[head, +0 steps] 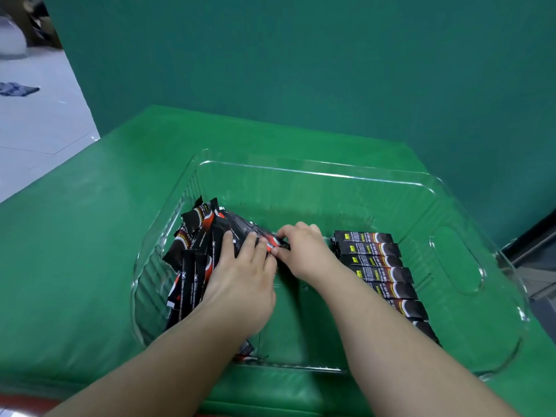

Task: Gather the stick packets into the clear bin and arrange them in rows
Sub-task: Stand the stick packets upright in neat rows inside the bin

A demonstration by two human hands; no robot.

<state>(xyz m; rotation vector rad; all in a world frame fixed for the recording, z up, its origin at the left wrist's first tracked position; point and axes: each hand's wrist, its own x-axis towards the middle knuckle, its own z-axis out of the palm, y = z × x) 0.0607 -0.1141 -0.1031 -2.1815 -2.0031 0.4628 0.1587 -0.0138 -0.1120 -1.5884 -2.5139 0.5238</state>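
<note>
The clear bin (451, 188) sits on the green-covered desk (90, 236), toward its right edge. Inside, along the bin's right side, a neat row of stick packets (379, 266) lies side by side — black, with yellow marks. Against the left wall a loose heap of packets (195, 251) leans every which way. The left hand (240, 275) rests on that heap, fingers fairly straight and spread. The right hand (304, 251) pinches the end of one packet (270, 240) from the heap — between thumb and fingertips, as far as I can make out.
</note>
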